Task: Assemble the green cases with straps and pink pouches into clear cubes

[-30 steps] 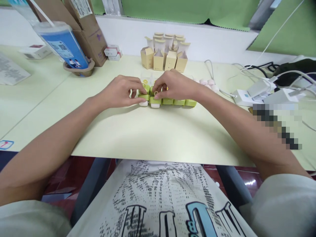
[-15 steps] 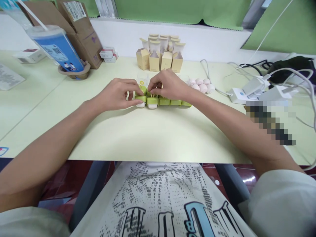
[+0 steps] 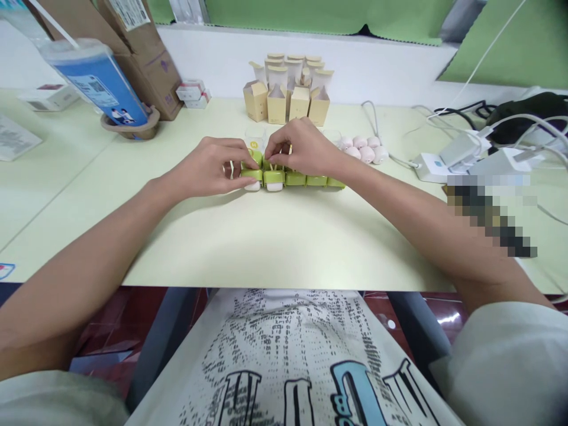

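The green cases (image 3: 295, 179) stand on the table (image 3: 288, 248). At their left end, the left hand (image 3: 210, 167) clasps one; above them, the right hand (image 3: 306, 145) bends, its hold impossible to tell.

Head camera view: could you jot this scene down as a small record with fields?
Workpieces: small green cases, five in the front row, more behind; front two leftmost show white bases
Left hand: thumb and fingers touching the left-end cases
Right hand: fingertips at the cases beside them; grip partly hidden
Behind: tan cartons, some flaps raised
Right: pale pink round pieces, white power strip
Left: blue drink cup, brown cardboard box
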Available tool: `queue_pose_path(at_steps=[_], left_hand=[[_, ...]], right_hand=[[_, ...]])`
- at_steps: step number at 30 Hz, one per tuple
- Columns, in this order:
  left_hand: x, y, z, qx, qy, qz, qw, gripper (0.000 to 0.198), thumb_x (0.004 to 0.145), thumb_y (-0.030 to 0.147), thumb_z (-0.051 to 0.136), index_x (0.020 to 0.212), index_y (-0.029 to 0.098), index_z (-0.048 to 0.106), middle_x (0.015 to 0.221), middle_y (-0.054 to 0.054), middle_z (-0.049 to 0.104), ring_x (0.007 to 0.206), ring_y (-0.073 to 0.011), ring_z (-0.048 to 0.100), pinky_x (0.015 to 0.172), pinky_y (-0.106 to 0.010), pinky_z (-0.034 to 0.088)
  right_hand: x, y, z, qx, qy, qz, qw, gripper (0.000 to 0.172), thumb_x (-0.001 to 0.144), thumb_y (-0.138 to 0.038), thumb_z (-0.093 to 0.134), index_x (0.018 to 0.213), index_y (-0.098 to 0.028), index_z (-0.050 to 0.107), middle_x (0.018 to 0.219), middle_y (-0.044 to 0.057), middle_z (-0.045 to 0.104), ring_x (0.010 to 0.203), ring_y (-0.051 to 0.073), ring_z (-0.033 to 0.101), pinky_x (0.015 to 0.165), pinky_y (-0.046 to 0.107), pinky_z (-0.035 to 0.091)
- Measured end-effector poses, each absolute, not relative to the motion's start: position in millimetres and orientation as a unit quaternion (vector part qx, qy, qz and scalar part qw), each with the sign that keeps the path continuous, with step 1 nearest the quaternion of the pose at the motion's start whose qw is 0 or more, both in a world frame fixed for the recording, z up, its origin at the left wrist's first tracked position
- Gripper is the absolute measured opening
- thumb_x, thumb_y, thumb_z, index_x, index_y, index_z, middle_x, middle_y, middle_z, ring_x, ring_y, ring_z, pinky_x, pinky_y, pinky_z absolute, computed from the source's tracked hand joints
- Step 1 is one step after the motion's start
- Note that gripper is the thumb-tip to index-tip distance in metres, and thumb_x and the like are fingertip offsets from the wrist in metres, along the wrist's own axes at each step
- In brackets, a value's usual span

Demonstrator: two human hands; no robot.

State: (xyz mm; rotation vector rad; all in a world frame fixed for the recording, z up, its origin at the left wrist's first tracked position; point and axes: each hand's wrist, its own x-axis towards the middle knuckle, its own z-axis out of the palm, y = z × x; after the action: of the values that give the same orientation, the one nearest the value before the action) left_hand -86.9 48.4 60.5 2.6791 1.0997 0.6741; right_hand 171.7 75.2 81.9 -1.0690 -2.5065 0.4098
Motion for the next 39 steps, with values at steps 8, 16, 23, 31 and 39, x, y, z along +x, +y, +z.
queue_pose_path(at_steps=[8, 16, 23, 31, 39], left_hand=[[-89.1, 49.4, 60.3, 0.903, 0.367, 0.218, 0.058, 0.037, 0.094, 0.067, 0.07, 0.103, 0.034, 0.082, 0.104, -0.003, 0.083, 0.069, -0.0181, 0.067, 0.078, -0.036, 0.055], [-88.9, 49.4, 59.3, 0.906, 0.352, 0.227, 0.06, 0.043, 0.096, 0.071, 0.069, 0.102, 0.03, 0.081, 0.103, -0.004, 0.082, 0.068, -0.0163, 0.066, 0.074, -0.036, 0.055], [-90.2, 50.4, 59.9, 0.855, 0.427, 0.293, 0.041, 0.06, 0.101, 0.08, 0.063, 0.115, 0.024, 0.08, 0.112, -0.003, 0.074, 0.078, -0.0121, 0.061, 0.077, -0.035, 0.056], [-93.7, 73.1, 34.7, 0.745, 0.536, 0.387, 0.09, 0.032, 0.101, 0.055, 0.068, 0.106, 0.023, 0.072, 0.109, -0.008, 0.076, 0.075, -0.0174, 0.073, 0.065, -0.034, 0.059], [-87.4, 74.0, 23.3, 0.728, 0.545, 0.383, 0.161, 0.022, 0.101, 0.042, 0.063, 0.108, 0.021, 0.068, 0.098, -0.007, 0.078, 0.077, -0.0196, 0.075, 0.06, -0.031, 0.061]], right_hand=[[173.4, 78.0, 79.6, -0.379, -0.891, 0.148, 0.2, 0.022, 0.097, -0.025, 0.068, 0.104, -0.028, 0.089, 0.106, 0.003, 0.088, 0.106, 0.024, 0.079, 0.104, 0.041, 0.061], [171.8, 76.9, 81.0, -0.38, -0.896, 0.129, 0.191, 0.022, 0.097, -0.025, 0.069, 0.107, -0.027, 0.089, 0.116, 0.005, 0.088, 0.11, 0.027, 0.08, 0.109, 0.043, 0.06], [180.6, 81.0, 93.0, -0.406, -0.886, 0.1, 0.198, 0.024, 0.101, -0.034, 0.068, 0.111, -0.026, 0.089, 0.116, 0.008, 0.088, 0.112, 0.03, 0.08, 0.105, 0.046, 0.062], [215.6, 98.3, 116.6, -0.439, -0.874, 0.029, 0.207, 0.027, 0.103, -0.039, 0.07, 0.097, -0.018, 0.087, 0.102, 0.012, 0.088, 0.097, 0.028, 0.082, 0.094, 0.046, 0.062], [210.9, 95.0, 113.7, -0.386, -0.915, 0.067, 0.1, 0.023, 0.097, -0.011, 0.069, 0.11, -0.019, 0.087, 0.111, 0.009, 0.088, 0.1, 0.027, 0.082, 0.095, 0.042, 0.064]])
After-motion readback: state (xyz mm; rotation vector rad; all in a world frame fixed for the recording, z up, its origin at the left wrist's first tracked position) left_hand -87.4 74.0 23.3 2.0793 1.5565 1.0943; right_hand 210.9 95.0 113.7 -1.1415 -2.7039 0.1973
